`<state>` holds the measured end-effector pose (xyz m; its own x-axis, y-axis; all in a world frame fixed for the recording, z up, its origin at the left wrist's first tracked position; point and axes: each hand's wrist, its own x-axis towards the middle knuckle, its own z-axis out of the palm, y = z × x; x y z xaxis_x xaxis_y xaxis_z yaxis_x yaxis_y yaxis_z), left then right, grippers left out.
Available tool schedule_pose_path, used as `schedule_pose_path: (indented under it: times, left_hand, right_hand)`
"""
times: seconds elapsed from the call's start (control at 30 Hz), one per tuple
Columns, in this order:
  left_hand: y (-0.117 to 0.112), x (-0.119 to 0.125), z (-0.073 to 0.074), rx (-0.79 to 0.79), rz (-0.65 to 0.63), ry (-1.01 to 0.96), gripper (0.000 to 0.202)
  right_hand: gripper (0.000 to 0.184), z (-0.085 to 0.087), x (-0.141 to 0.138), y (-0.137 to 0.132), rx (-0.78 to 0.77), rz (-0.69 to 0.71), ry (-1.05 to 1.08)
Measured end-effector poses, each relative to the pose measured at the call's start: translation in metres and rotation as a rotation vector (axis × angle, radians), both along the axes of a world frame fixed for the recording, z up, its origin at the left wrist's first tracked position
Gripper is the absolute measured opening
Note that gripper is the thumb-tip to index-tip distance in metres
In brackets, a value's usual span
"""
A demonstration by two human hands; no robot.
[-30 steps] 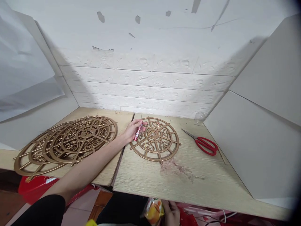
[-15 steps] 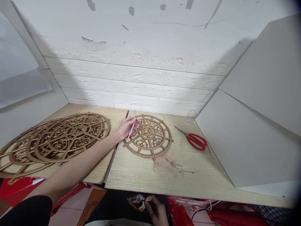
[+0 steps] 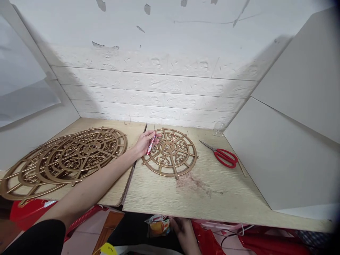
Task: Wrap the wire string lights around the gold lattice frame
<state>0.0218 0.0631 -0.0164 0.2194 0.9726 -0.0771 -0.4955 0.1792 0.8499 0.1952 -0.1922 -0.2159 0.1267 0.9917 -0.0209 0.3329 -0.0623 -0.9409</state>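
My left hand (image 3: 146, 142) is closed around a slim, shiny red-and-white tube (image 3: 151, 145), held at a slant. A thin dark strand sticks up above the fingers. Beneath that hand, a round gold openwork ornament (image 3: 177, 171) lies flat on the board, with a thin yellow thread (image 3: 160, 166) across it. Down below the board's front edge, my right hand (image 3: 183, 232) pinches the side of a clear, printed packet (image 3: 158, 226) with something orange-brown inside. Its fingertips are dark and partly blurred.
Several similar gold ornaments (image 3: 79, 164) overlap on the left board. Red-handled scissors (image 3: 224, 157) lie right of the single ornament, near a thin stick (image 3: 242, 168). A white brick-pattern wall (image 3: 159, 85) and side panels enclose the boards. Red bags (image 3: 204, 239) hang below.
The packet in my right hand has turned, showing more of its printed front and orange-brown contents. My left hand keeps the tube over the ornament. The view has shifted slightly; a yellow tag appears at the bottom.
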Motion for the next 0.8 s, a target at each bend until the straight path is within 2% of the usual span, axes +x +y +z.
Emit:
schedule_pose_path:
  times: [0.07, 0.13, 0.3, 0.5, 0.57, 0.67, 0.7, 0.8]
  left_hand:
    - [0.0, 0.0, 0.0, 0.003, -0.001, 0.002, 0.006]
    - [-0.001, 0.0, 0.001, 0.006, -0.001, 0.003, 0.006]
    - [-0.001, 0.0, 0.001, 0.006, 0.002, -0.002, 0.007]
    - [0.001, -0.001, -0.001, 0.017, 0.0, -0.006, 0.007]
    - [0.001, -0.001, 0.0, 0.013, -0.001, -0.005, 0.007]
    - [0.0, -0.001, 0.001, 0.004, 0.004, -0.006, 0.006]
    - [0.0, -0.001, 0.001, 0.004, 0.006, -0.007, 0.006]
    - [0.0, -0.001, 0.001, 0.005, 0.005, -0.012, 0.006]
  right_hand:
    - [0.052, -0.008, -0.003, -0.001, -0.032, 0.001, 0.117]
    - [0.049, -0.015, -0.007, -0.001, -0.04, 0.035, 0.146]
    - [0.033, -0.02, -0.01, 0.005, 0.055, 0.02, 0.012]
    - [0.036, -0.028, -0.016, 0.012, -0.029, 0.037, 0.275]
    - [0.028, -0.029, -0.015, 0.011, -0.012, 0.036, 0.199]
    - [0.016, -0.025, -0.011, 0.008, 0.063, 0.041, -0.034]
    - [0.017, -0.022, -0.01, 0.008, 0.077, 0.055, -0.104]
    - [0.04, -0.013, -0.006, 0.006, 0.026, 0.122, -0.304]
